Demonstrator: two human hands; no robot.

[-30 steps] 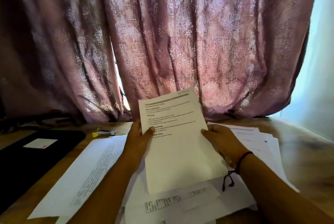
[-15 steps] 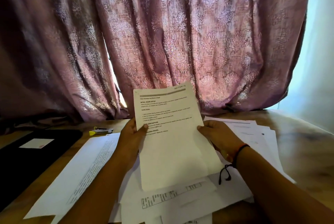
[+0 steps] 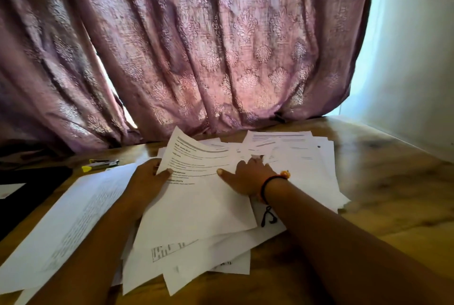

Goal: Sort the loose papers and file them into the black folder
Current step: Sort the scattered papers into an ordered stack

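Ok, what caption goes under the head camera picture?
Left hand grips a printed sheet while the right hand rests on loose papers covering a wooden table.

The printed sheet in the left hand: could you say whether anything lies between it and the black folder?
Only a long white printed page lying flat separates the printed white sheet from the black folder; nothing upright.

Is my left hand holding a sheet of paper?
Yes, the left hand pinches the left edge of the printed sheet, thumb on top.
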